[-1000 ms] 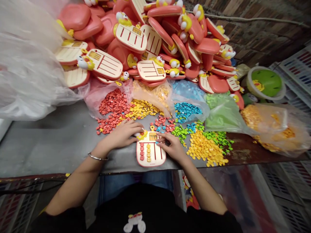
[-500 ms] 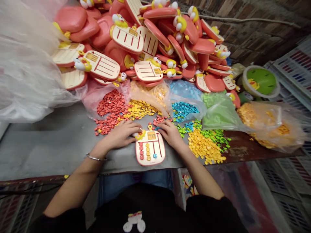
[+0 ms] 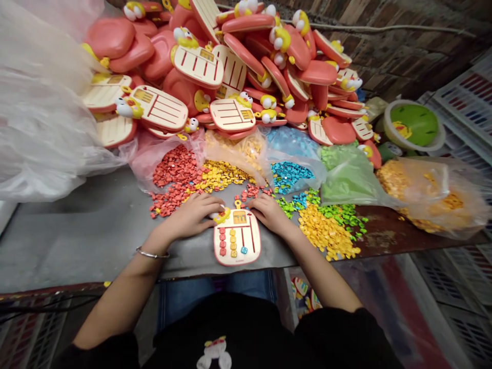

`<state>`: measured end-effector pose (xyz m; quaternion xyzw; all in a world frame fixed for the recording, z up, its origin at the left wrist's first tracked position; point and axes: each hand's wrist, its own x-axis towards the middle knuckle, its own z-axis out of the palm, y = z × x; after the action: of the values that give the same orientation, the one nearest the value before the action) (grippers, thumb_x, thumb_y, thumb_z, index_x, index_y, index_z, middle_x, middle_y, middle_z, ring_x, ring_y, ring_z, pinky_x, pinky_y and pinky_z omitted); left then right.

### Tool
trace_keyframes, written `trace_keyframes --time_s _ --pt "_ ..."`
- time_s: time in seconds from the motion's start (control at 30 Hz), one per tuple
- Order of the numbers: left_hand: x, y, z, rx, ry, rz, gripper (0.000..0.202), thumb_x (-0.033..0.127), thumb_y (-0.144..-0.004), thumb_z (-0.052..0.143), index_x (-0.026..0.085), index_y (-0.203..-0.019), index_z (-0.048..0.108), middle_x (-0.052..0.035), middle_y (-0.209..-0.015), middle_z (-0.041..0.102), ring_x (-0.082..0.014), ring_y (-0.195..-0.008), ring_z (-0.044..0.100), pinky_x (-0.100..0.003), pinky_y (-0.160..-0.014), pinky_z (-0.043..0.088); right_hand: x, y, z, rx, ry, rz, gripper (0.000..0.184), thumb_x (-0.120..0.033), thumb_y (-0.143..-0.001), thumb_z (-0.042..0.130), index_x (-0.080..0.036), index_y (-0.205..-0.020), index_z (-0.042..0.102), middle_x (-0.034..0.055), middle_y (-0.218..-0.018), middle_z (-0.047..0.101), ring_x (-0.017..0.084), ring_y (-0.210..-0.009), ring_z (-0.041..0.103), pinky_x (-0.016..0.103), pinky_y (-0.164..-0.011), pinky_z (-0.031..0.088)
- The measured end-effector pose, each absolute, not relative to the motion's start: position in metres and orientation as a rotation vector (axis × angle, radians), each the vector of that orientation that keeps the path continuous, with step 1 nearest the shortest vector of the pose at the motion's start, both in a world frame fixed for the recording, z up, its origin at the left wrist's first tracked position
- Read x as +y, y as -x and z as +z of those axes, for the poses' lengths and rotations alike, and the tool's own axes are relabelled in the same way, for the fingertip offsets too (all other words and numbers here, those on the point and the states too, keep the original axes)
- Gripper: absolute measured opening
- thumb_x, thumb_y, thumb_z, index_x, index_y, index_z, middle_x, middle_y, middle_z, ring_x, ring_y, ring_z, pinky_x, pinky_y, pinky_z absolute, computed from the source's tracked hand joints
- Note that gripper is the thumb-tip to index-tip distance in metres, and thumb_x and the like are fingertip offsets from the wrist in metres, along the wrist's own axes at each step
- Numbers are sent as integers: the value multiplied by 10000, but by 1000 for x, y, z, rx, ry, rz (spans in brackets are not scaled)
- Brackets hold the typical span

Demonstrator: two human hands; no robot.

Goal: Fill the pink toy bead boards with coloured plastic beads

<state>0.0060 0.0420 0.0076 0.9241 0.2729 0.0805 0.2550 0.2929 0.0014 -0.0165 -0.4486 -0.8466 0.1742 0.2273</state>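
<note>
A cream-and-red toy board (image 3: 237,238) with a yellow duck head lies flat on the metal table in front of me. Short columns of red and yellow pieces and a single blue piece sit in its slots. My left hand (image 3: 188,218) grips the board's upper left corner at the duck head. My right hand (image 3: 269,212) sits just off the board's upper right corner, with its fingers apart, beside a patch of loose red pieces (image 3: 251,192). Nothing shows in it.
A large heap of red-backed duck boards (image 3: 230,66) rises behind the heaps of red, yellow (image 3: 326,230), blue and green pieces and their plastic bags. A white plastic sheet (image 3: 38,128) lies to the left. A green-centred tub (image 3: 413,125) and white crates (image 3: 465,107) stand to the right.
My right hand has moved off the board towards the loose pieces. A blue piece now sits in a slot at the board's lower right. The left hand stays on the board.
</note>
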Motion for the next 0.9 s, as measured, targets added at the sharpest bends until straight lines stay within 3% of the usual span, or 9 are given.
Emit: trace_keyframes --time_s 0.17,0.37,0.53,0.7,0.9 --pt "42 -7 9 738 -2504 219 231 340 -947 570 258 -1155 627 -30 -1308 613 -242 -1153 506 -378 -947 352 -4 -297 -14 -2249 1191 516 152 -245 -970 534 -203 -1047 658 85 -1016 679 220 -974 603 374 -872 480" --pt "41 -7 9 742 -2516 227 236 336 -949 572 263 -1168 619 -21 -1310 611 -238 -1151 511 -370 -927 343 -14 -288 -2 -2439 1265 495 205 -235 -990 477 -191 -950 673 87 -998 668 216 -920 580 358 -831 473" --pt "42 -6 7 741 -2553 226 231 352 -946 576 257 -1151 624 -27 -1306 615 -239 -1130 515 -373 -903 337 -19 -280 0 -2275 1462 661 208 -251 -987 482 -181 -943 673 62 -912 644 196 -862 584 339 -790 489" --pt "41 -7 8 763 -2568 220 218 332 -926 603 251 -1126 634 -31 -1286 625 -241 -1105 512 -369 -883 339 -34 -288 -8 -2284 1151 654 193 -213 -969 520 -193 -910 703 83 -946 652 194 -881 598 329 -784 513" --pt "41 -6 8 757 -2570 219 207 323 -929 599 250 -1121 628 -28 -1294 618 -241 -1102 507 -371 -885 342 -44 -274 -15 -2124 1081 686 178 -202 -963 541 -190 -943 718 82 -928 678 185 -886 624 323 -780 522"
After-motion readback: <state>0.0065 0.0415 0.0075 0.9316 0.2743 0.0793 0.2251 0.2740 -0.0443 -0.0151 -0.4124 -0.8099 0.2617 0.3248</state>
